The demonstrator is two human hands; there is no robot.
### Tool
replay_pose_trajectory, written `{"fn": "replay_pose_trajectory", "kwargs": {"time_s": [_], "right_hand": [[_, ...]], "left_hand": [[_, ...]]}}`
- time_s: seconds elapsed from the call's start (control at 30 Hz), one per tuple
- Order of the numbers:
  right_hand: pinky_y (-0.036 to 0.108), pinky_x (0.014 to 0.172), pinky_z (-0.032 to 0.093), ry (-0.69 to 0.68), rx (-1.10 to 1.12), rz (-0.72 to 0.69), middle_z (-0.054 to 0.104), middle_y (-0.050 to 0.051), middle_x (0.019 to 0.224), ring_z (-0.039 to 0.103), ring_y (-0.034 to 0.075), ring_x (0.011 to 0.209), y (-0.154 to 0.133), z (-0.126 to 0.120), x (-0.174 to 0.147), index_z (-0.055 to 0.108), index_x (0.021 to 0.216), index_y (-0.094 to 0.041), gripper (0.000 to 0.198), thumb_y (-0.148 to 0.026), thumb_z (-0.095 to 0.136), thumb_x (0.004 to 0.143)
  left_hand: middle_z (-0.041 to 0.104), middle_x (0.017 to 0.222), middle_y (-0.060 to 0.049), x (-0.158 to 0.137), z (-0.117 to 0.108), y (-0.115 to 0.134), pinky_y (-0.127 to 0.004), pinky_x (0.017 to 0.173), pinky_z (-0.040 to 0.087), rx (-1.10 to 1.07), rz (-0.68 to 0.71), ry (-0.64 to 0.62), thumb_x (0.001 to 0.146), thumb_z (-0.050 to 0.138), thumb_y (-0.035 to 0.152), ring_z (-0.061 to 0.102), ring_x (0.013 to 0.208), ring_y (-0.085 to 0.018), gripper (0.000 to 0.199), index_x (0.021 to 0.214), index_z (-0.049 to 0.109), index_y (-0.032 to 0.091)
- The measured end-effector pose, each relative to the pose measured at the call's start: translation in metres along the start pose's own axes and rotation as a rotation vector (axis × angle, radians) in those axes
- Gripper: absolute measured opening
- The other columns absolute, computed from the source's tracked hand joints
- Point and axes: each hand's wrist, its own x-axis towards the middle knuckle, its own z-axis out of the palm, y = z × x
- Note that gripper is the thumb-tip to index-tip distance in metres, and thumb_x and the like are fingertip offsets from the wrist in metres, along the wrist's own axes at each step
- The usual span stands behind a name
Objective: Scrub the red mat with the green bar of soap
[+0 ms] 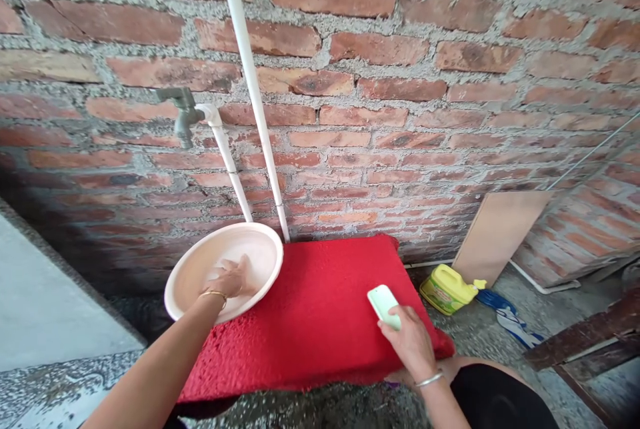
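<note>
My left hand (233, 277) reaches into a pale pink basin (187, 269), its fingers spread and holding nothing that I can see. The basin sits tilted at the left end of a red cloth (325, 302), which looks wet and is draped over a low bench or table. My right hand (413, 339) grips a pale green, rounded oblong block (384, 304) with a small dark spot near its far end. Its underside is hidden, and its exact kind does not show. The block is at the right part of the red cloth.
A tap (185, 116) and white pipes (255, 76) run along the brick wall (350, 49). A pale slab (55, 289) stands at left. On the right are a yellow jug (447, 290), slippers (515, 328), a leaning board (500, 232) and dark wooden furniture (590, 329).
</note>
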Motion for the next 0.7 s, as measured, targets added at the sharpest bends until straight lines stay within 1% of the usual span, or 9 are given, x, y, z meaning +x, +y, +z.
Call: {"fn": "replay_pose_trajectory", "kwargs": {"time_s": [0.13,0.2,0.23,0.3,0.37,0.47,0.53,0.6,0.7], "right_hand": [[0.033,0.069,0.048,-0.01,-0.104,0.331,0.065,0.009,0.093,0.067,0.023,0.077,0.059,-0.036,0.008,0.066,0.104,-0.024,0.036,-0.051,0.051,0.086],[0.036,0.068,0.048,0.032,-0.132,0.42,0.064,0.011,0.09,0.067,0.025,0.074,0.075,-0.048,0.008,0.066,0.107,-0.023,0.042,-0.055,0.049,0.086],[0.036,0.067,0.048,0.053,-0.132,0.433,0.064,0.012,0.09,0.067,0.026,0.074,0.076,-0.05,0.006,0.066,0.107,-0.023,0.044,-0.056,0.05,0.085],[0.035,0.068,0.049,0.072,-0.082,0.376,0.065,0.01,0.094,0.067,0.025,0.078,0.063,-0.045,-0.002,0.067,0.105,-0.024,0.041,-0.055,0.054,0.082],[0.031,0.071,0.05,0.037,0.027,0.221,0.065,0.006,0.1,0.067,0.023,0.085,0.034,-0.03,-0.015,0.066,0.102,-0.026,0.033,-0.047,0.059,0.078],[0.027,0.08,0.05,-0.069,0.187,-0.059,0.064,0.002,0.101,0.066,0.019,0.092,-0.013,-0.006,-0.036,0.065,0.1,-0.028,0.026,-0.033,0.061,0.075],[0.027,0.084,0.049,-0.1,0.2,-0.141,0.064,0.001,0.1,0.065,0.019,0.095,-0.027,0.0,-0.043,0.065,0.1,-0.028,0.025,-0.029,0.06,0.075],[0.029,0.083,0.049,-0.092,0.133,-0.078,0.064,0.003,0.099,0.066,0.021,0.095,-0.019,-0.005,-0.043,0.066,0.101,-0.027,0.025,-0.031,0.059,0.077],[0.035,0.074,0.05,-0.078,0.001,0.159,0.064,0.007,0.099,0.068,0.025,0.089,0.025,-0.026,-0.037,0.066,0.104,-0.026,0.03,-0.041,0.056,0.08]], "left_hand": [[0.019,0.161,-0.029,-0.003,-0.004,0.001,-0.074,0.09,0.039,0.124,0.012,-0.096,0.054,0.076,0.064,0.021,0.137,-0.063,0.125,0.159,0.019,0.025],[0.017,0.161,-0.03,-0.003,-0.004,0.001,-0.075,0.088,0.04,0.156,0.007,-0.116,0.059,0.073,0.063,0.022,0.137,-0.065,0.122,0.159,0.016,0.024],[0.018,0.161,-0.03,-0.003,-0.004,0.001,-0.075,0.088,0.04,0.171,0.01,-0.121,0.061,0.071,0.064,0.022,0.136,-0.065,0.12,0.16,0.016,0.023],[0.02,0.16,-0.03,-0.002,-0.004,0.0,-0.074,0.089,0.04,0.196,0.029,-0.121,0.064,0.068,0.066,0.024,0.136,-0.064,0.118,0.16,0.015,0.022],[0.023,0.158,-0.031,-0.003,-0.004,0.0,-0.073,0.09,0.04,0.222,0.046,-0.114,0.064,0.068,0.067,0.026,0.135,-0.064,0.119,0.16,0.015,0.02],[0.027,0.157,-0.032,-0.006,-0.007,0.001,-0.071,0.091,0.04,0.253,0.055,-0.099,0.065,0.07,0.067,0.032,0.131,-0.064,0.118,0.159,0.018,0.02],[0.027,0.156,-0.032,-0.008,-0.009,0.001,-0.07,0.091,0.039,0.255,0.061,-0.105,0.066,0.07,0.067,0.032,0.131,-0.064,0.117,0.159,0.018,0.02],[0.023,0.157,-0.034,-0.007,-0.009,0.0,-0.07,0.092,0.038,0.245,0.064,-0.121,0.067,0.068,0.068,0.03,0.132,-0.065,0.117,0.159,0.015,0.019],[0.02,0.158,-0.034,-0.002,-0.004,-0.002,-0.071,0.093,0.037,0.21,0.057,-0.108,0.066,0.071,0.066,0.03,0.132,-0.065,0.118,0.159,0.017,0.019]]}}
